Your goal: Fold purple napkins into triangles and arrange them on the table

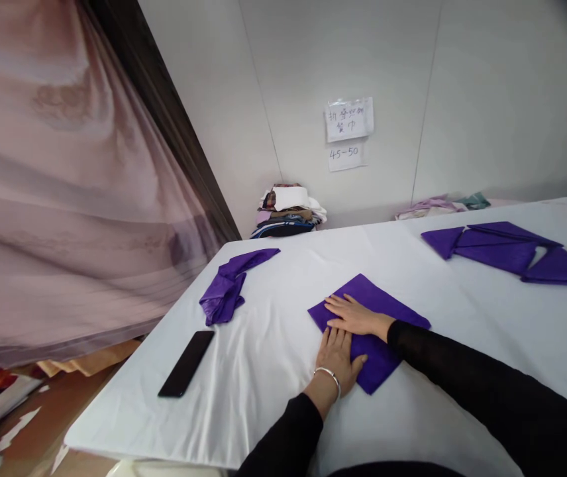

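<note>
A folded purple cloth napkin (377,301) lies flat on the white-covered table (283,371), turned so that one corner points away from me. My left hand (338,358), with a silver bangle at the wrist, rests palm down on its near left edge, fingers stretched out and thumb spread. Just beyond it, my right hand (356,315) lies flat across the left part of the napkin, its fingers pointing left. Both hands press on the fabric without gripping it. Part of the napkin is hidden under them.
A crumpled purple cloth (224,288) and a black phone (187,364) lie to the left. Several folded purple pieces (502,248) sit at the far right. Stacked clothes (288,212) stand behind the table. A pink curtain (79,185) hangs at left; paper signs (349,120) are on the wall.
</note>
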`<move>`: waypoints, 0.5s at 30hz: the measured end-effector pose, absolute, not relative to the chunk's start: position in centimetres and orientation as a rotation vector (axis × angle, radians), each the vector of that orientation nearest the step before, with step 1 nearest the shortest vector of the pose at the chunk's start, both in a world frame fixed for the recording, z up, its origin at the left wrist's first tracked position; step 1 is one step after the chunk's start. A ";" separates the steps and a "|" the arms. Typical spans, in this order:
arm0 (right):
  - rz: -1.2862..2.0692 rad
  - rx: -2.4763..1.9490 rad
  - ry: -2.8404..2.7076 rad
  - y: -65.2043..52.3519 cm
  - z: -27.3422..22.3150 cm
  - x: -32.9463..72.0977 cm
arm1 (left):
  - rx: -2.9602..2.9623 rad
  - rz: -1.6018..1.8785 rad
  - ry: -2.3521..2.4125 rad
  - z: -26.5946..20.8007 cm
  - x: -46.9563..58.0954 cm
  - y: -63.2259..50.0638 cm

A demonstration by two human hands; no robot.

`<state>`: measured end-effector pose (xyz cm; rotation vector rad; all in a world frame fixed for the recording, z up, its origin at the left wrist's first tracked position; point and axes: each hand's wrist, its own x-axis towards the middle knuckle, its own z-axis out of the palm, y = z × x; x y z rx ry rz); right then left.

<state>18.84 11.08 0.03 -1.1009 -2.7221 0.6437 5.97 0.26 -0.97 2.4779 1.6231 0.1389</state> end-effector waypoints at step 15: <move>0.291 -1.407 -2.567 16.0 -2.8 23.4 | 2.351 0.199 1.912 0.2 4.5 4.7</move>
